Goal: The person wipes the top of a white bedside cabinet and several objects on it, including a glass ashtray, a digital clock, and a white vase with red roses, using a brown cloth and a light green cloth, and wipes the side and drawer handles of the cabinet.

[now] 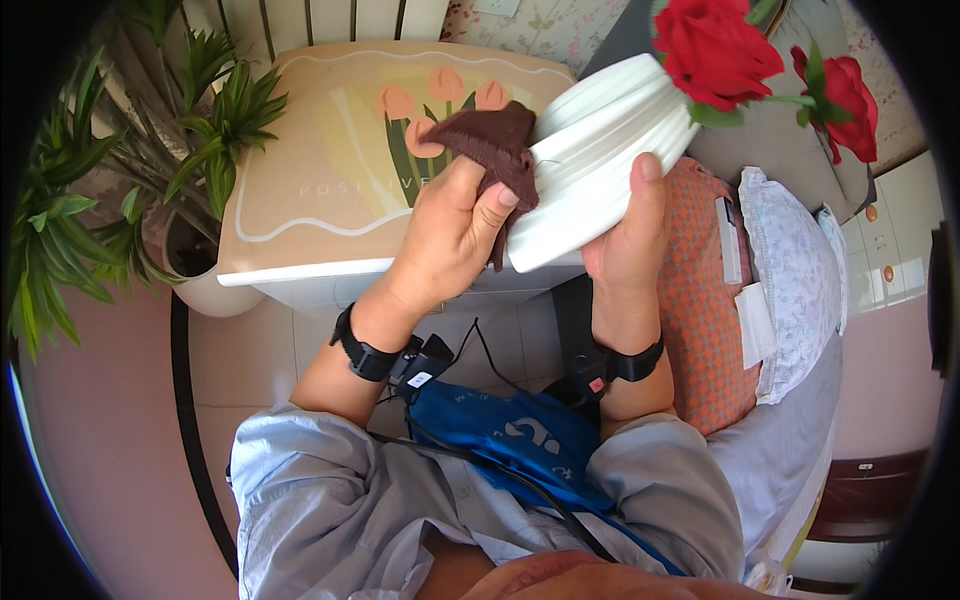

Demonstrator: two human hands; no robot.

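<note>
My right hand (637, 232) grips a white ribbed vase (611, 150), which is tilted on its side above a small cabinet. Red artificial roses (720, 52) stick out of the vase's mouth towards the upper right. Bunched in my left hand (450, 232) is a dark brown cloth (499, 142), held against the lower side of the vase near its base. Part of my left fingers is hidden under the cloth. Both wrists wear black straps with small devices.
A cabinet top with a tulip-print cover (315, 157) lies below the vase. On the left stands a potted plant (217, 292) with long leaves. At right are an orange patterned cushion (697, 315), a floral pillow (795, 292) and a grey sofa (780, 150). Black cables hang before me.
</note>
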